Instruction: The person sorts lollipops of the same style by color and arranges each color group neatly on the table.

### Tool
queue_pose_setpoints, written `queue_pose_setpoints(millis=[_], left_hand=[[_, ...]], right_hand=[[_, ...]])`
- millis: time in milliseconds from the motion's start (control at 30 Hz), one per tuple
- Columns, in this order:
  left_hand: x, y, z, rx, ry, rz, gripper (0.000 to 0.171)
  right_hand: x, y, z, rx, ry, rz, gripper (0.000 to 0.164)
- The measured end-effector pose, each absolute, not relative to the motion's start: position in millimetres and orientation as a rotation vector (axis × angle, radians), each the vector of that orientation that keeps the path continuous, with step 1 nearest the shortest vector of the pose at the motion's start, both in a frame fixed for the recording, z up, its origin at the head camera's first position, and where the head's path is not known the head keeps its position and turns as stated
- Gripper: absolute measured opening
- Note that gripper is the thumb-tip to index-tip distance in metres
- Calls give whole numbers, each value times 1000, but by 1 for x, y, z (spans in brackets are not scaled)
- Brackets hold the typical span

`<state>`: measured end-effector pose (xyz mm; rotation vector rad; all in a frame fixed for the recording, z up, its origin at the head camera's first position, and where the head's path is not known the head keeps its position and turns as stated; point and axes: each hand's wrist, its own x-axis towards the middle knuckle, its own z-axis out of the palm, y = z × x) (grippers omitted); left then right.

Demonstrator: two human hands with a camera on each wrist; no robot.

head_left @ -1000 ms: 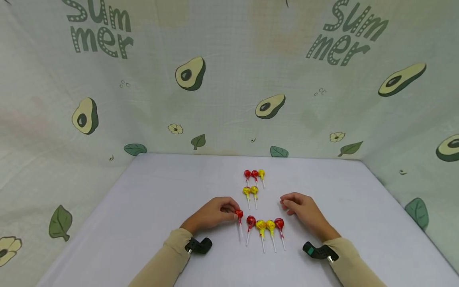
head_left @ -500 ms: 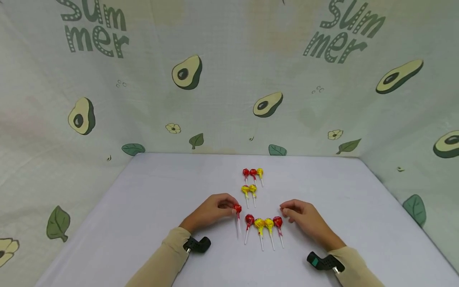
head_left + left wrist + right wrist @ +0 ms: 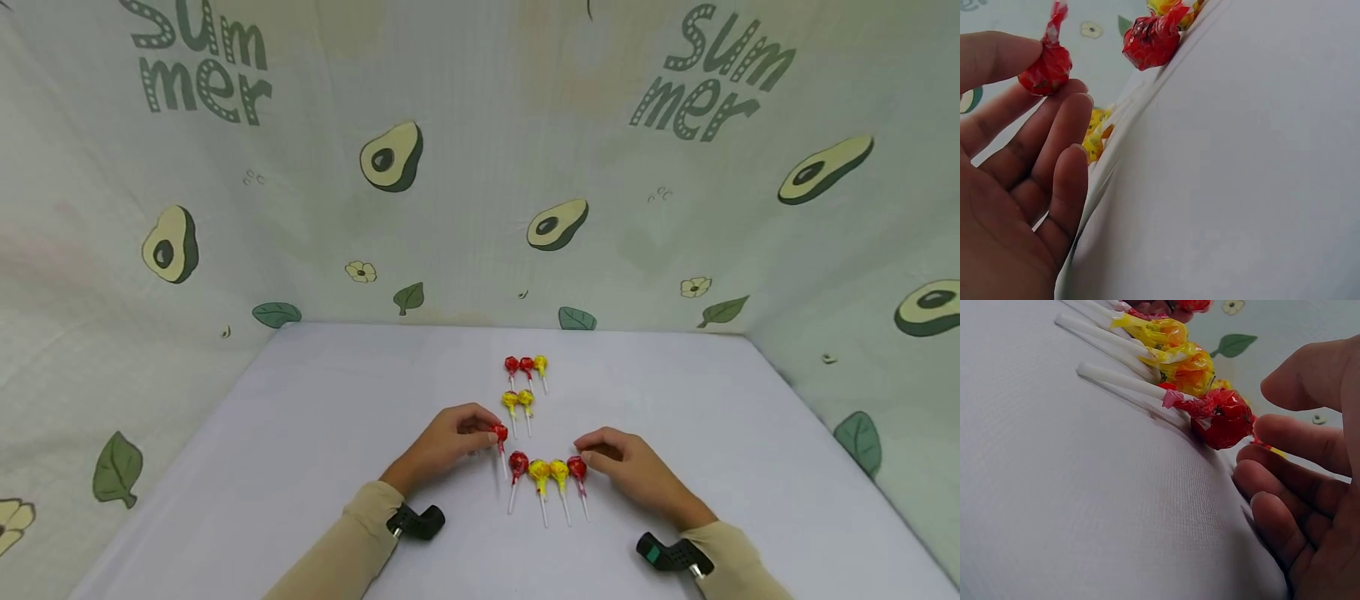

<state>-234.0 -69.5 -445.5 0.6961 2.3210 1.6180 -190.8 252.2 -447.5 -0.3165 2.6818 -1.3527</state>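
Note:
My left hand (image 3: 450,442) pinches a red lollipop (image 3: 500,433) by its wrapped head between thumb and fingers, its white stick pointing down toward me. In the left wrist view that same red lollipop (image 3: 1047,72) shows plainly between the fingertips. A near row on the table holds a red lollipop (image 3: 518,464), two yellow lollipops (image 3: 539,472) and another red lollipop (image 3: 577,467) at its right end. Around that last head, my right hand (image 3: 637,471) has its thumb and fingers parted; in the right wrist view the index fingertip is very close to the red head (image 3: 1225,419), contact unclear.
Farther back on the white table (image 3: 360,375) lie two yellow lollipops (image 3: 517,400), and beyond them two reds and a yellow lollipop (image 3: 541,364). A cloth printed with avocados (image 3: 392,157) hangs behind the table and along its sides.
My right hand has come left and nearer, up to the red lollipop at the row's right end. The left hand keeps its pinch and has raised its lollipop slightly away from me.

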Motion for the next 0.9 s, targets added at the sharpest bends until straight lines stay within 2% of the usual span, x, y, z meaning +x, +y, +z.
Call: queue_pose_setpoints(millis=[600, 900], left_hand=[[-232, -63, -450, 658, 2261, 1703, 23], [-238, -61, -437, 655, 2319, 1609, 34]], right_hand=[[-188, 253, -449, -394, 2664, -1347, 23], [-187, 251, -449, -422, 2666, -1328, 25]])
